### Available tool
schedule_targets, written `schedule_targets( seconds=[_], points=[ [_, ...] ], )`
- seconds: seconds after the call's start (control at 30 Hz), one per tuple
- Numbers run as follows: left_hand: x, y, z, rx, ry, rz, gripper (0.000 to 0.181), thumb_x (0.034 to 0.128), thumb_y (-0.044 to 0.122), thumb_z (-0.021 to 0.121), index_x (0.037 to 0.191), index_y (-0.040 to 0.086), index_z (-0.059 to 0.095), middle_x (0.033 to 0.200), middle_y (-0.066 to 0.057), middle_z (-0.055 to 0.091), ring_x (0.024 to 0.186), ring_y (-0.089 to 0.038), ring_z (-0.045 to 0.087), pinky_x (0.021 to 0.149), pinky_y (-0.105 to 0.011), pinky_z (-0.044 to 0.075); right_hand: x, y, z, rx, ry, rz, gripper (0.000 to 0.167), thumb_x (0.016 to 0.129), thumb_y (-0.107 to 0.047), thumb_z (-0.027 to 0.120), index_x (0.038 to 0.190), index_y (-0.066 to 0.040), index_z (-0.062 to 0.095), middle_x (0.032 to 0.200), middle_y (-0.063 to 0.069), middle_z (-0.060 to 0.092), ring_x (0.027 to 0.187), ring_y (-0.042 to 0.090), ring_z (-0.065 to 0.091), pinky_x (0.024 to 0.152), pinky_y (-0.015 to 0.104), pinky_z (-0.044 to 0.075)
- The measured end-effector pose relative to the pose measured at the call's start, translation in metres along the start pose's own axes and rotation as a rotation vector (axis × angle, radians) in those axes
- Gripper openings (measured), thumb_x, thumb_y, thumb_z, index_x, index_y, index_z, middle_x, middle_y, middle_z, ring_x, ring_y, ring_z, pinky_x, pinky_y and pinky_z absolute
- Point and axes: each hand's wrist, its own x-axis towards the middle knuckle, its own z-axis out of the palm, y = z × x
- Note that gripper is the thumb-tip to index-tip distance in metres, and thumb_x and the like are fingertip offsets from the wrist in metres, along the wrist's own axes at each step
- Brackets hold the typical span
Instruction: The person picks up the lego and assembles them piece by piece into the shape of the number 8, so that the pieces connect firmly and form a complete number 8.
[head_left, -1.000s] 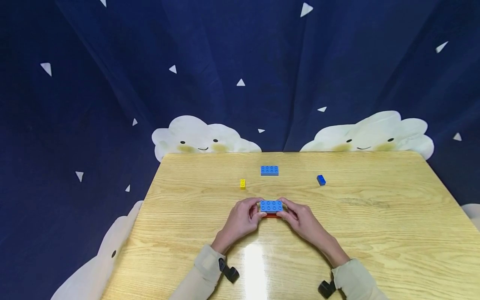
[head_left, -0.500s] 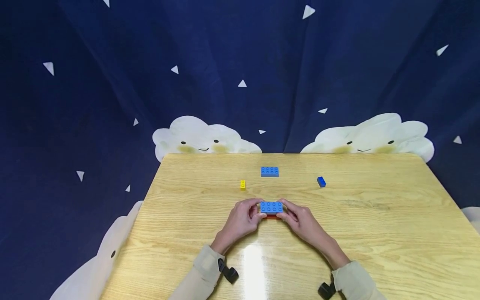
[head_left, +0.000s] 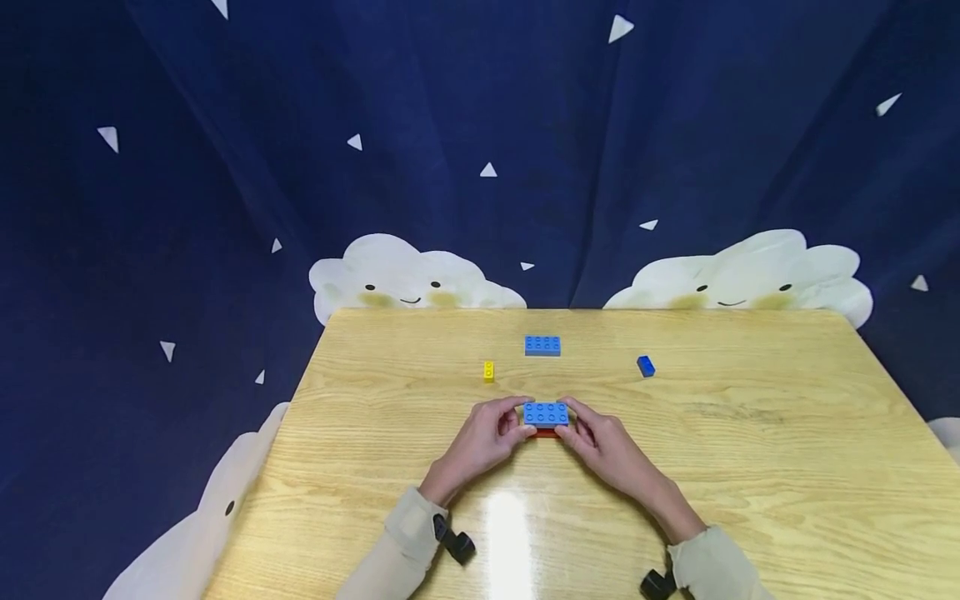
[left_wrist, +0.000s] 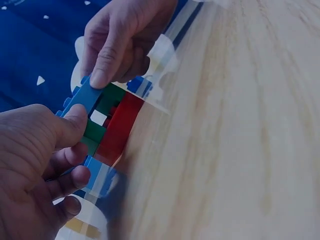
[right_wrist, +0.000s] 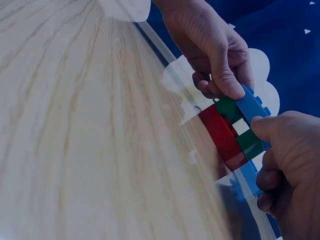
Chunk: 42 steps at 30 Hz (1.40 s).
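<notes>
Pinching was done at both ends of a light blue brick (head_left: 546, 414)

The brick was held level between the hands, studs up. One end was pinched narrowly by the left hand (head_left: 482, 435), with the thumb set on the near side; the opposite end was pinched likewise by the right hand (head_left: 606, 443). Under each thumb a green brick was placed, the left one (left_wrist: 93, 132) and the right one (left_wrist: 110, 99) being separated by an open gap. Both were carried by a red brick (left_wrist: 120, 131) below the hands; whether its underside was touching the table (head_left: 360, 433) could not quite be told from the hazy wrist views.

Just beyond the left hand's fingers, a yellow brick (head_left: 489, 372) was laid. Farther ahead, between the two hands, a second blue brick (head_left: 542, 346) was seen, and ahead of the right hand, slightly to its right, a dark blue brick (head_left: 646, 367) was set at an angle. Behind each hand, a beige sleeve (head_left: 397, 546) was worn.
</notes>
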Motion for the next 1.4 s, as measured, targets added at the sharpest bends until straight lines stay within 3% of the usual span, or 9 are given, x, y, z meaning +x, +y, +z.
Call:
schedule_targets(
  seconds=[0.13, 0.3, 0.8, 1.1, 1.4],
  points=[
    [0.0, -0.004, -0.004, -0.024, -0.038, -0.003, 0.055, 0.0962, 0.022, 0.078, 0.145, 0.004, 0.06, 0.075, 0.009, 0.057, 0.062, -0.002, 0.047, 0.058, -0.019, 0.039, 0.0, 0.0, 0.0, -0.005, -0.002, 0.02, 0.04, 0.104, -0.022, 0.068, 0.141, -0.01, 0.06, 0.067, -0.014, 0.044, 0.056, -0.001, 0.036, 0.052, 0.02, 0.031],
    [0.0, -0.011, -0.014, -0.055, -0.036, -0.017, 0.064, 0.0932, 0.021, 0.081, 0.149, 0.003, 0.056, 0.075, 0.005, 0.059, 0.063, -0.005, 0.049, 0.058, -0.02, 0.041, 0.0, 0.0, 0.0, -0.008, -0.016, 0.049, 0.042, 0.104, -0.025, 0.067, 0.143, -0.011, 0.059, 0.067, -0.013, 0.044, 0.056, 0.0, 0.036, 0.053, 0.02, 0.031],
    [0.001, -0.03, -0.03, -0.07, 0.1, -0.048, 0.064, 0.0945, 0.014, 0.079, 0.151, 0.001, 0.052, 0.078, 0.002, 0.06, 0.065, -0.008, 0.05, 0.061, -0.021, 0.043, -0.001, 0.001, -0.001, -0.012, -0.022, 0.04, 0.042, 0.105, -0.026, 0.065, 0.144, -0.011, 0.059, 0.066, -0.013, 0.043, 0.056, 0.0, 0.036, 0.053, 0.02, 0.032],
    [-0.003, -0.039, -0.029, -0.064, 0.15, -0.064, 0.062, 0.0969, 0.016, 0.077, 0.15, -0.003, 0.052, 0.079, 0.001, 0.061, 0.065, -0.007, 0.05, 0.061, -0.021, 0.043, 0.001, 0.0, 0.003, -0.012, -0.017, 0.014, 0.039, 0.105, -0.026, 0.065, 0.142, -0.014, 0.059, 0.066, -0.014, 0.042, 0.056, -0.001, 0.034, 0.053, 0.02, 0.031],
    [0.003, -0.045, -0.027, -0.051, 0.208, -0.086, 0.06, 0.0957, 0.013, 0.078, 0.148, -0.003, 0.054, 0.082, -0.002, 0.06, 0.067, -0.01, 0.051, 0.06, -0.021, 0.043, -0.001, 0.0, 0.0, -0.024, -0.009, 0.021, 0.041, 0.105, -0.027, 0.066, 0.143, -0.014, 0.059, 0.065, -0.013, 0.042, 0.055, 0.0, 0.035, 0.054, 0.021, 0.033]
  ],
)
